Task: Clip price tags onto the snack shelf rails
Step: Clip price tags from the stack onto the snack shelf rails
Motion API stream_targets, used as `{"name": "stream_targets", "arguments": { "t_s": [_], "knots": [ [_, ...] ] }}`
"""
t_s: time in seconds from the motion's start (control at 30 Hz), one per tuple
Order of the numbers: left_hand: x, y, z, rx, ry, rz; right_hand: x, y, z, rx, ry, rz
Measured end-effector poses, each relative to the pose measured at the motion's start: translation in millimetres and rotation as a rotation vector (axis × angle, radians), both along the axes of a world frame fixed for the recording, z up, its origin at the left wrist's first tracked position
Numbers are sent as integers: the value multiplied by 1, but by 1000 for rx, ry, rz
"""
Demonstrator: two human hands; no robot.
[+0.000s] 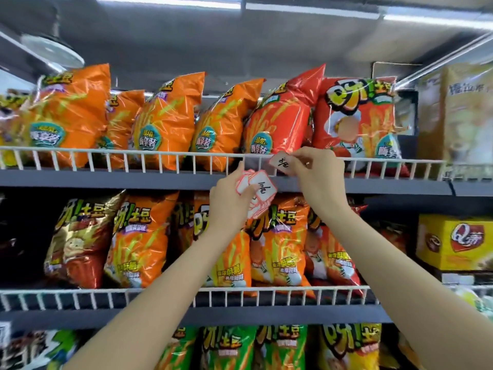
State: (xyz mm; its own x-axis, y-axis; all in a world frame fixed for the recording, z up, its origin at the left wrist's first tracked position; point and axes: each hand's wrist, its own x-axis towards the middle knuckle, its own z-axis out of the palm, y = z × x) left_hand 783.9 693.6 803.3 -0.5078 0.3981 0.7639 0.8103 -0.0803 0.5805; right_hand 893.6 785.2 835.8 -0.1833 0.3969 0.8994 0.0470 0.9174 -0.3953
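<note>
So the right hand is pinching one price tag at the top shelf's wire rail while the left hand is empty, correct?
Not quite. In the head view the left hand holds a stack of price tags; the right hand does pinch one price tag at the top wire rail.

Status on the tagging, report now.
Right hand pinches tag at top rail. Left hand holds tag stack. Nothing in the way.

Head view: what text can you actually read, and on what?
"呀!土豆": brand on the red bag, top shelf.
"Q蒂": yellow box, right of the middle shelf.
Handwriting on the tag in the right hand: not legible.
Top tag of the stack in the left hand: not legible.
</note>
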Motion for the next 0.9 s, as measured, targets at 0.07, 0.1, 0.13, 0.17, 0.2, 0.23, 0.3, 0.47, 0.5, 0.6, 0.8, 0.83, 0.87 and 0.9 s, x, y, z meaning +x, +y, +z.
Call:
{"name": "stream_targets", "arguments": {
  "t_s": [0.07,0.1,0.13,0.17,0.2,0.23,0.3,0.47,0.5,0.6,0.8,0.83,0.87,0.9],
  "knots": [
    [0,-2,-1,-8,12,3,-3,1,5,37,16,-5],
    [1,-3,-1,-11,21,0,-4,1,8,57,13,-10],
    [1,-4,0,-13,30,0,-7,1,11,79,4,-14],
    [0,-4,1,-13,37,3,-9,1,13,99,-4,-16],
    [0,-4,3,-10,37,5,-12,1,16,116,-8,-20],
    [-1,-3,4,-7,33,2,-14,2,19,134,-14,-33],
    [-3,0,6,-4,28,-12,-19,3,22,184,-66,-82],
    [-5,2,2,15,-24,-85,-26,8,23,184,-220,-36],
    [-6,2,2,23,-37,-98,-26,9,23,190,-232,-42],
    [-9,1,0,60,-60,-138,-27,10,27,246,-249,-88],
    [-17,-7,-4,112,-84,-235,-29,13,33,246,-207,-132],
    [-20,-8,-3,105,-83,-240,-29,12,34,249,-212,-137],
    [-24,-10,-2,92,-78,-247,-28,10,36,261,-224,-147],
    [-26,-12,0,73,-71,-256,-28,9,37,280,-239,-163]
  ]
}}
